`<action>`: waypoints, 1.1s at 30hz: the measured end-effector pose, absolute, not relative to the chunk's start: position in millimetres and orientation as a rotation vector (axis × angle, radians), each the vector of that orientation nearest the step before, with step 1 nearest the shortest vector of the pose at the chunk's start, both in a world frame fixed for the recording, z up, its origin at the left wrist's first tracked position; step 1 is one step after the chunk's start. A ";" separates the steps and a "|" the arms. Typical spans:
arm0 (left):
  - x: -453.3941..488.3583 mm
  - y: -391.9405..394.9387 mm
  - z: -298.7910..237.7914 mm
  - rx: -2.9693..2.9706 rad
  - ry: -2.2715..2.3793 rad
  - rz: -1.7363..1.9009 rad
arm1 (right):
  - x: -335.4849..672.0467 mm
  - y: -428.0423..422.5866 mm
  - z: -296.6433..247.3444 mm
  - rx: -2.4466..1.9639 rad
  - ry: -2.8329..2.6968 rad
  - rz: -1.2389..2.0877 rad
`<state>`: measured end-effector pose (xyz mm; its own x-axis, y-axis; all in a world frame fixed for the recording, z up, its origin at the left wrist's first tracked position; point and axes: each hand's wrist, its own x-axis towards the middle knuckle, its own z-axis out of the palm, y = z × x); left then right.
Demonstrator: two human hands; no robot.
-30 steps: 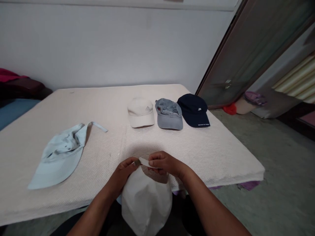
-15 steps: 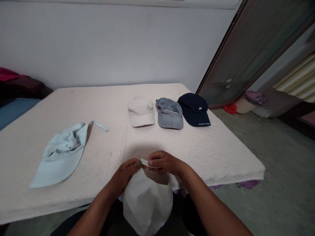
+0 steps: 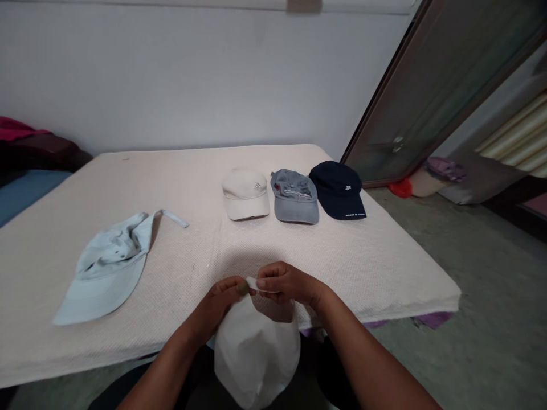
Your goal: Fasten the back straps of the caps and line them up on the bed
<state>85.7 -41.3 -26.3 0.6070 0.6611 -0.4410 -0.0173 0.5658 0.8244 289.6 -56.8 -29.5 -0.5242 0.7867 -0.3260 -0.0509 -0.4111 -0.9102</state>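
Note:
A white cap (image 3: 256,353) is held at the near edge of the bed, its back opening toward the far side. My left hand (image 3: 228,293) pinches one end of the cap's back strap, thumb on top. From the other side, my right hand (image 3: 286,282) grips the strap's pale free end (image 3: 253,283) between thumb and fingers. Both hands nearly meet above the opening. The fastening itself is hidden by my fingers. The cap's brim is out of sight below.
On the cream bed cover (image 3: 171,176) a light blue cap (image 3: 109,267) lies at the left, its strap loose. A cream cap (image 3: 245,193), a grey cap (image 3: 294,196) and a navy cap (image 3: 337,191) stand in a row farther back. A brown-framed door (image 3: 397,114) is at the right.
Almost nothing differs. Both hands keep hold of the strap; the left hand and strap end shift very slightly right in the picture.

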 end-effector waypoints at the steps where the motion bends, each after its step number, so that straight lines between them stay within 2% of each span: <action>1: 85.7 -41.5 -26.8 0.893 0.838 0.442 | 289.2 -56.8 -29.6 -1.055 -1.241 1.970; 33: 83.4 -44.6 -29.5 0.835 0.829 0.381 | 287.7 -55.8 -30.4 -0.878 -1.201 2.097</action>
<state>83.4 -44.6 -29.5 0.6342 0.5954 -0.4933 0.0129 0.6297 0.7767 287.7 -55.8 -30.4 -0.6268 0.7345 -0.2602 -0.1472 -0.4395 -0.8861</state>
